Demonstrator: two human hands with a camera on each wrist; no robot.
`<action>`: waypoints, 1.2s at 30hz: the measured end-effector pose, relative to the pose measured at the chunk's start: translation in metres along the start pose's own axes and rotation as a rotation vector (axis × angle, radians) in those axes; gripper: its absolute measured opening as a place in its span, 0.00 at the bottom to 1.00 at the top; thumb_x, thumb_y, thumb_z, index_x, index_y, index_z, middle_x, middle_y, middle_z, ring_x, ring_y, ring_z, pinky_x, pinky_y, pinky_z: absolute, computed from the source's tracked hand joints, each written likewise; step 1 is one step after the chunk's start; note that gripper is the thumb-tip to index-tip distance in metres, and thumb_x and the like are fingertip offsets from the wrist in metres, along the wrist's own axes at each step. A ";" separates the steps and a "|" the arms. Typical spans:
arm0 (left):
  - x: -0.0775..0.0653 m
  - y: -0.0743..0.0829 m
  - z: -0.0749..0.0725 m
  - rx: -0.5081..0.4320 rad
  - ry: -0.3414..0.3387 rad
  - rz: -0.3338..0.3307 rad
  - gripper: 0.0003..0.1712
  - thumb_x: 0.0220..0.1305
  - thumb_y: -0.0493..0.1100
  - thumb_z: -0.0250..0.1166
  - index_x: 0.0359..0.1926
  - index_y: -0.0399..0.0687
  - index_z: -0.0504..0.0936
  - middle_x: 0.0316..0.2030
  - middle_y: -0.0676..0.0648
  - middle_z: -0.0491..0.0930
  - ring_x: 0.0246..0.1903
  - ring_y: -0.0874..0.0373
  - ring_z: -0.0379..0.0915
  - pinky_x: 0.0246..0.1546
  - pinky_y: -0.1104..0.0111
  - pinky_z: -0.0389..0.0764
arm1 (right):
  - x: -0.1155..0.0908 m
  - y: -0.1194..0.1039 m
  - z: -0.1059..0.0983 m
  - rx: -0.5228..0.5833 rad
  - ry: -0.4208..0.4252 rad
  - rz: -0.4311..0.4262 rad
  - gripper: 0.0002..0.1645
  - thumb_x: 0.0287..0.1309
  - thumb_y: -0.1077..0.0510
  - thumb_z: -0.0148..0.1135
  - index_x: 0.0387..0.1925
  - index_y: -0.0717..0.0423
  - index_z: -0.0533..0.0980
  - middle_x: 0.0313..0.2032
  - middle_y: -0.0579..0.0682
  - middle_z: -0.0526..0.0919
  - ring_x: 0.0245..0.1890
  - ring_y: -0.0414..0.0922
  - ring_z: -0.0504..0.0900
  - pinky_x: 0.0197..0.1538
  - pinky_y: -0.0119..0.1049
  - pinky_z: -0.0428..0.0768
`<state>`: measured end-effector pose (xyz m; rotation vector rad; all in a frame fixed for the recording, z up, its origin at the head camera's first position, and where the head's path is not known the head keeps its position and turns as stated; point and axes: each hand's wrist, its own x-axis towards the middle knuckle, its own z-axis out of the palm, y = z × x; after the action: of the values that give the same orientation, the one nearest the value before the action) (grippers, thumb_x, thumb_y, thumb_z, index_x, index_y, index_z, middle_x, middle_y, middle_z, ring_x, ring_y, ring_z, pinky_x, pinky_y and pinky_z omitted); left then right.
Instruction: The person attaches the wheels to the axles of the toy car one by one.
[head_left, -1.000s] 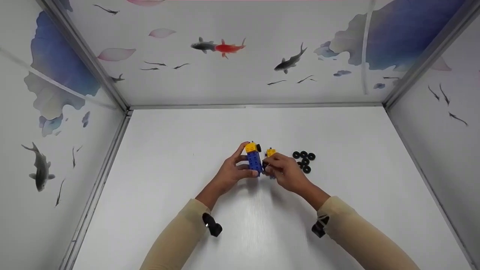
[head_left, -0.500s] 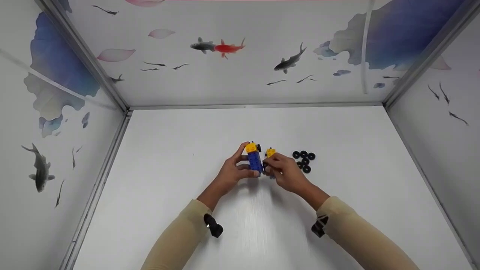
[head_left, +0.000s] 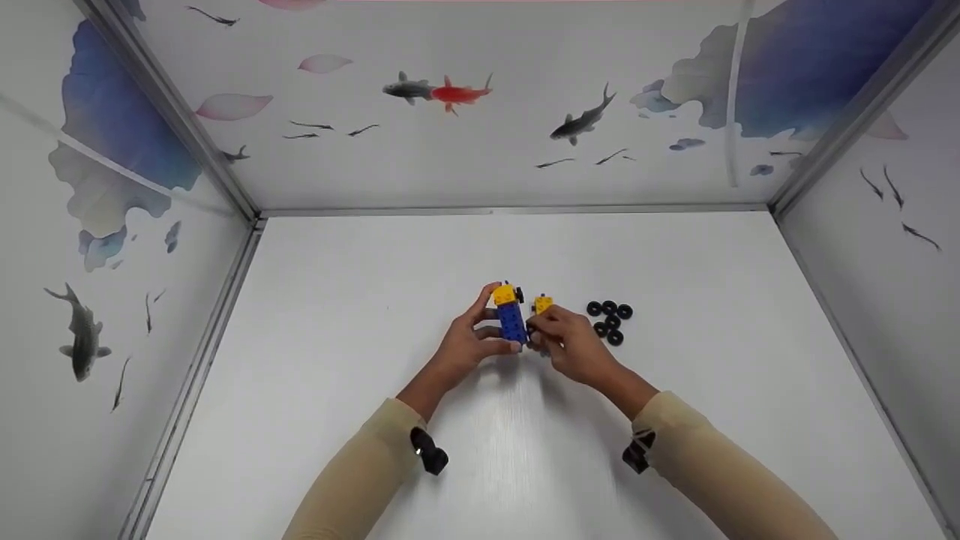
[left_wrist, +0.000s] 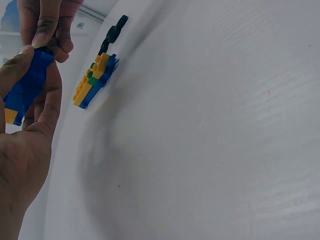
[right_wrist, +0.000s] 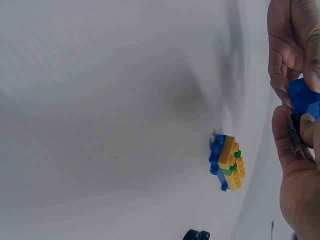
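My left hand (head_left: 463, 345) grips a toy car (head_left: 511, 322) built of blue and yellow bricks, holding it raised over the table. One black wheel (head_left: 520, 295) sits on the right side of its yellow end. At the near right side of the blue part, my right hand (head_left: 576, 343) pinches a small black wheel (right_wrist: 296, 120) between thumb and fingers, right up against the blue brick. The fingers hide most of that wheel. A second brick build (left_wrist: 92, 82), yellow, green and blue, lies on the table beyond my right fingers, partly covered by them in the head view.
Several loose black wheels (head_left: 612, 321) lie in a group to the right of my right hand. The white tabletop (head_left: 360, 300) is enclosed by printed panels at the back (head_left: 487, 165) and both sides.
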<state>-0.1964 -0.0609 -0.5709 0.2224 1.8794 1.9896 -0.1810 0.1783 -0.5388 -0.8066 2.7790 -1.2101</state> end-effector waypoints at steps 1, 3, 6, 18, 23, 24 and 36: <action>0.000 0.000 0.000 0.001 -0.001 0.003 0.64 0.63 0.38 0.84 0.86 0.85 0.57 0.71 0.39 0.73 0.61 0.47 0.85 0.58 0.61 0.91 | 0.000 0.000 0.000 -0.002 -0.004 0.008 0.16 0.78 0.68 0.64 0.61 0.63 0.87 0.48 0.57 0.87 0.41 0.44 0.85 0.43 0.36 0.90; 0.000 0.000 0.000 0.004 0.000 0.006 0.64 0.63 0.37 0.83 0.86 0.85 0.57 0.71 0.39 0.73 0.61 0.47 0.85 0.58 0.61 0.91 | 0.001 0.000 0.000 -0.005 -0.008 0.017 0.16 0.78 0.68 0.64 0.61 0.63 0.87 0.48 0.56 0.87 0.41 0.44 0.85 0.43 0.35 0.90; 0.000 0.001 0.000 0.012 0.004 0.006 0.64 0.63 0.36 0.83 0.86 0.84 0.57 0.71 0.39 0.73 0.61 0.47 0.85 0.58 0.61 0.91 | 0.001 0.001 0.001 0.002 -0.012 0.028 0.17 0.78 0.68 0.63 0.61 0.62 0.87 0.48 0.56 0.87 0.41 0.43 0.85 0.43 0.34 0.90; 0.000 0.000 0.000 0.026 0.016 0.004 0.64 0.62 0.39 0.84 0.87 0.83 0.56 0.71 0.40 0.73 0.61 0.48 0.84 0.59 0.62 0.91 | 0.002 0.001 0.003 0.010 -0.029 0.041 0.16 0.78 0.67 0.63 0.60 0.62 0.87 0.47 0.56 0.86 0.41 0.42 0.87 0.43 0.32 0.90; -0.001 0.000 0.000 0.013 0.007 -0.001 0.64 0.63 0.40 0.84 0.86 0.86 0.57 0.71 0.39 0.73 0.62 0.47 0.84 0.61 0.61 0.90 | 0.002 0.003 0.004 0.016 -0.028 0.046 0.17 0.79 0.67 0.63 0.62 0.62 0.86 0.49 0.56 0.87 0.41 0.43 0.87 0.44 0.33 0.91; -0.001 0.000 0.000 0.010 0.005 -0.006 0.64 0.63 0.40 0.84 0.86 0.86 0.57 0.71 0.39 0.73 0.62 0.47 0.84 0.61 0.61 0.90 | 0.001 0.003 0.004 0.015 -0.029 0.050 0.17 0.79 0.67 0.63 0.62 0.62 0.86 0.49 0.56 0.87 0.42 0.43 0.87 0.45 0.33 0.91; -0.001 0.005 -0.003 0.026 -0.048 -0.060 0.67 0.61 0.46 0.86 0.86 0.88 0.53 0.72 0.40 0.73 0.66 0.47 0.84 0.64 0.58 0.89 | -0.004 0.006 0.003 0.110 0.001 0.076 0.15 0.76 0.67 0.66 0.59 0.62 0.87 0.50 0.56 0.89 0.45 0.45 0.89 0.51 0.36 0.92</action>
<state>-0.1971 -0.0639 -0.5662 0.2167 1.8616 1.9046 -0.1793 0.1816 -0.5457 -0.6860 2.6888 -1.3354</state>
